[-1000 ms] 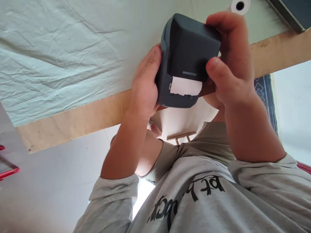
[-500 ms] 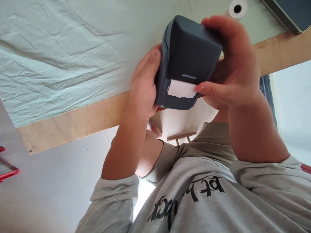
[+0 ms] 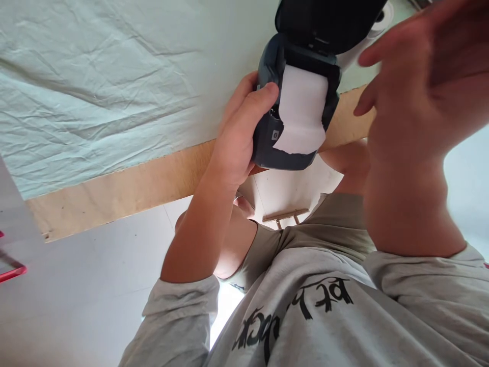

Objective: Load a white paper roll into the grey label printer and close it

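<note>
Left hand (image 3: 239, 137): grip closed around the side of a dark label printer (image 3: 282, 148), thumb pressed on its front edge, fingers behind it. Printer held up above the worktop (image 3: 114, 183) edge, over the pale sheet (image 3: 95, 76). Lid (image 3: 328, 20) swung open upward; white paper strip (image 3: 301, 109) hangs out over the front, lower edge torn. Right hand (image 3: 412, 92): grip open, fingers spread, holding nothing, just right of the printer, not touching. A paper roll (image 3: 378, 15) shows partly behind the lid.

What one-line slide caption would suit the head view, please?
Left hand grips a dark label printer with lid flipped open, paper strip exposed; right hand open alongside.
</note>
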### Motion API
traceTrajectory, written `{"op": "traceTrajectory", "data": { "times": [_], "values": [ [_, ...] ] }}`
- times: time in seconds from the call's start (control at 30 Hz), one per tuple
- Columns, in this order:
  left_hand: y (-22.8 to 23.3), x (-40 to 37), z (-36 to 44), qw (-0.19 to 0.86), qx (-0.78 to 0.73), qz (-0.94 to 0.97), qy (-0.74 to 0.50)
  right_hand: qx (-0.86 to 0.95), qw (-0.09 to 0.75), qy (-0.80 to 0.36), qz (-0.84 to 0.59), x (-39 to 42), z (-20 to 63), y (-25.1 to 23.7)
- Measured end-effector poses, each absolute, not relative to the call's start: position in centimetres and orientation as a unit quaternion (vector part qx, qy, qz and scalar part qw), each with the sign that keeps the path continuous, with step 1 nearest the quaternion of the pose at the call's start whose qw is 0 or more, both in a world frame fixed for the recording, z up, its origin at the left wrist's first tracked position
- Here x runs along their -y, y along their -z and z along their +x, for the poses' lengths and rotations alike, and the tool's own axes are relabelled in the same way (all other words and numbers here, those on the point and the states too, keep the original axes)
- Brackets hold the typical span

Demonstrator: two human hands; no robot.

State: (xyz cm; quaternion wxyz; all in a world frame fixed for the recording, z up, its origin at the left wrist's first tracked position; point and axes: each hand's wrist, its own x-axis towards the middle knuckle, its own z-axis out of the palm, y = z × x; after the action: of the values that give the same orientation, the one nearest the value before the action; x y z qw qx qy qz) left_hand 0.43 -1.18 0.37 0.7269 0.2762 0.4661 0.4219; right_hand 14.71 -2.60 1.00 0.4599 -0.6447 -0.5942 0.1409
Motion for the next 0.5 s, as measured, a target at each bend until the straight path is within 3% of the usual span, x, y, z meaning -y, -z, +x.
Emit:
{"op": "traceTrajectory", "data": {
  "times": [0.13,0.2,0.4,0.5],
  "values": [
    [0.2,1.0,0.1,0.754,-0.419,0.281,-0.421,0.747,0.179,-0.126,-0.627,1.8,15.0,-1.7],
    [0.5,1.0,-0.1,0.756,-0.413,0.285,-0.421,0.757,0.096,-0.112,-0.636,1.5,15.0,-2.3],
    [0.9,0.8,-0.2,0.76,-0.416,0.286,-0.41,0.752,-0.066,-0.147,-0.639,0.1,14.5,-3.6],
    [0.7,0.7,-0.1,0.76,-0.422,0.284,-0.405,0.755,-0.021,-0.187,-0.628,0.0,14.8,-4.2]
  ]
}}
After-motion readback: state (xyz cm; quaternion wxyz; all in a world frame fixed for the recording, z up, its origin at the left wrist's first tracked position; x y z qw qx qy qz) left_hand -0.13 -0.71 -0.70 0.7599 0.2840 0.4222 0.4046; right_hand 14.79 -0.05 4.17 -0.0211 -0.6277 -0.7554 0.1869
